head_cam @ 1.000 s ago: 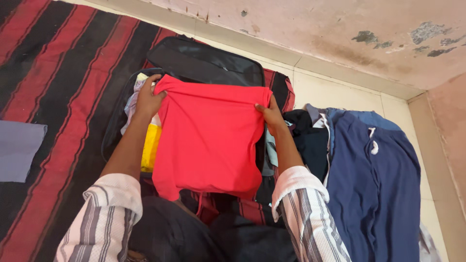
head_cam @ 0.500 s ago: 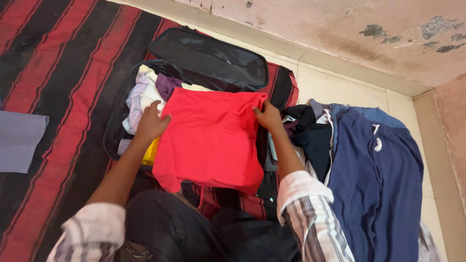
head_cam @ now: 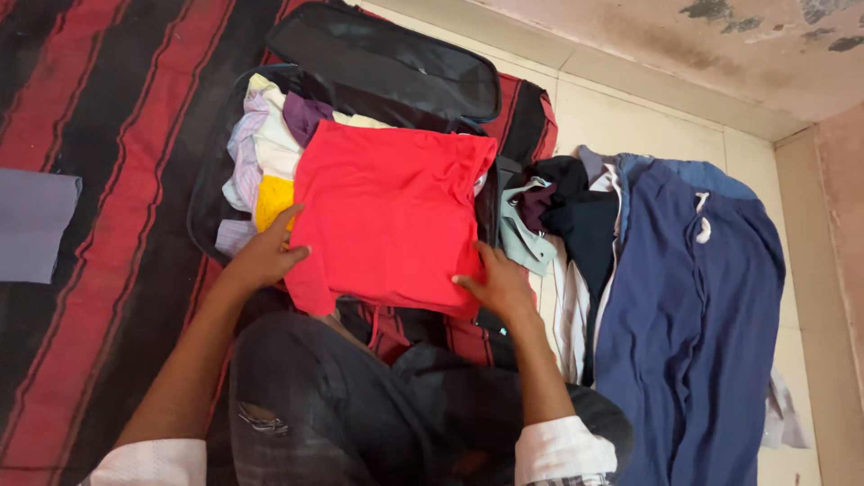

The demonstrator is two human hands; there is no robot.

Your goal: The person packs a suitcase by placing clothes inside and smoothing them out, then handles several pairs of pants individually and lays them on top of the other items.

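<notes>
A folded red garment (head_cam: 391,211) lies on top of clothes inside an open black bag (head_cam: 387,67) on the floor. My left hand (head_cam: 267,255) rests at the garment's near left edge, fingers spread, touching the cloth. At the near right corner my right hand (head_cam: 495,283) presses on the red garment's edge. Beneath and to the left of it show white, purple and yellow clothes (head_cam: 265,157). My dark trousers (head_cam: 360,405) fill the foreground.
A red and black striped mat (head_cam: 108,117) covers the floor on the left, with a grey cloth (head_cam: 31,225) on it. To the right lie dark clothes (head_cam: 576,220) and blue trousers (head_cam: 693,315) on pale tiles. A stained wall (head_cam: 684,45) runs behind.
Both hands slid from the red garment's far corners down to its near edge. The garment now lies flat in the bag, and the clothes beneath show at the left.
</notes>
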